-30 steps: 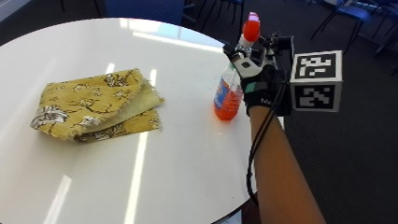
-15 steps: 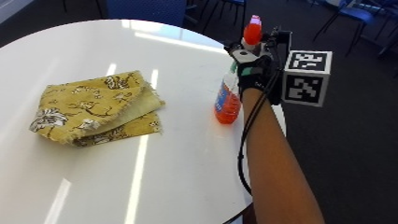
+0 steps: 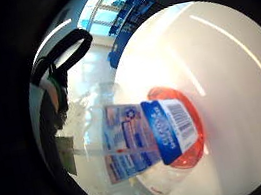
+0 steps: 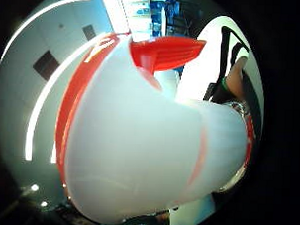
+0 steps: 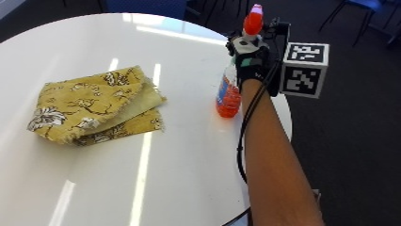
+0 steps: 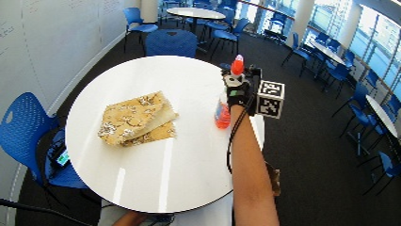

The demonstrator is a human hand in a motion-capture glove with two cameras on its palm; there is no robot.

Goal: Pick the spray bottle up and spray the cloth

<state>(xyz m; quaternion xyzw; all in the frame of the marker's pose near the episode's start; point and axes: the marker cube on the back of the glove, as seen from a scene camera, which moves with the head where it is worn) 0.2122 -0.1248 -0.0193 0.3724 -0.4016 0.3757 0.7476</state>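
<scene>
The pick-up step is judged to be in hand. In the outside view the bottle (image 5: 229,94) is seen upright on the counter (image 5: 188,155) near its 3 o'clock rim, and the right hand (image 5: 249,66) is set against the bottle's neck, just under the red sprayer head (image 5: 252,20). The two palm views are filled by the bottle and its head, so the palm is judged to be close against it. The grip appears closed round the neck, though the fingers themselves are hidden behind the bottle. Whether the base is lifted off the counter cannot be told; it looks to be resting there.

The cloth (image 5: 94,106) is seen folded and lying flat toward 9 o'clock of the bottle, well apart from it. For the next move the bottle would have to be raised, the nozzle turned toward 9 o'clock, and a finger brought onto the trigger.

Nothing is seen on the counter between bottle and cloth. In the wide view blue chairs (image 6: 28,136) are seen around the counter, clear of the path.
</scene>
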